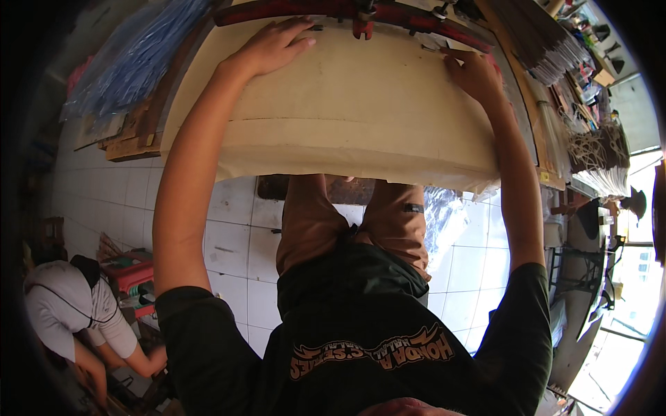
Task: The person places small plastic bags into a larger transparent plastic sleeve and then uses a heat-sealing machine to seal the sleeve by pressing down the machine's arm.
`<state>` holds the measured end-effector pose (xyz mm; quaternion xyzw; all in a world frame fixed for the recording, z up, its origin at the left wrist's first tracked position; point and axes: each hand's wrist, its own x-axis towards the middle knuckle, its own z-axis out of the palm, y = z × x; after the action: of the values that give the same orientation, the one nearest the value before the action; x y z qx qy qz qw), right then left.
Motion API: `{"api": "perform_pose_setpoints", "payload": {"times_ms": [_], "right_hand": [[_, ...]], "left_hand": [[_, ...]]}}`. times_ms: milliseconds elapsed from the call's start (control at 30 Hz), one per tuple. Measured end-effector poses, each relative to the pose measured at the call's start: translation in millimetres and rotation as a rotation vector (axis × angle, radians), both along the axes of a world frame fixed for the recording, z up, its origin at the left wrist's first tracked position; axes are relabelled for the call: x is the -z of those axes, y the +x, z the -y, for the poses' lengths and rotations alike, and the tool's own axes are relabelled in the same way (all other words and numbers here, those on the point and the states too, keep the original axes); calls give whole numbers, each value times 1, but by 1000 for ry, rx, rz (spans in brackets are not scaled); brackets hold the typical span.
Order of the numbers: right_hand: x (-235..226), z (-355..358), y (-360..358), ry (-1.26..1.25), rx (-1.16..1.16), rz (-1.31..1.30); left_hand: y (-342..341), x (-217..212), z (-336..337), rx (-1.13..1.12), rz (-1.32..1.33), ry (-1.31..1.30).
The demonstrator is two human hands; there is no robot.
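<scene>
A large cream sheet (361,90) lies on the worktable before me, its near edge hanging over the front. My left hand (281,45) rests flat on its far left part, fingers stretched toward a small dark piece (316,28) beside the red metal bar (291,8). At the far right of the sheet is my right hand (475,73), its index finger reaching out and its thumb bent beneath. Close to that fingertip sits a small pale tab (429,48). The other right fingers are mostly hidden, and I see nothing held in either hand.
Bolts and a red bracket (362,28) hang from the bar across the far edge. Blue plastic wrap (132,69) lies left; stacked sheets with cords (596,149) stand right. Clear plastic (444,222) covers some floor tiles. Another person (83,312) bends down at lower left beside a red stool (132,274).
</scene>
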<state>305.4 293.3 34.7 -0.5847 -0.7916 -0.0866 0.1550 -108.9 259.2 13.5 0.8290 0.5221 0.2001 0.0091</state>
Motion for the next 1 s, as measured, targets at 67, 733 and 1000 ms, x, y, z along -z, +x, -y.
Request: {"api": "perform_pose_setpoints", "payload": {"times_ms": [67,733,1000], "right_hand": [[-2,2,-2,-44,13,-7],[-10,7,-5,-87,27,-46],[-11,2,-6,-111,39,-27]], "left_hand": [[-4,0,0,11,-3,3],[1,-9,6,63,10,-6],[-4,-5,4,76,-11,53]]}}
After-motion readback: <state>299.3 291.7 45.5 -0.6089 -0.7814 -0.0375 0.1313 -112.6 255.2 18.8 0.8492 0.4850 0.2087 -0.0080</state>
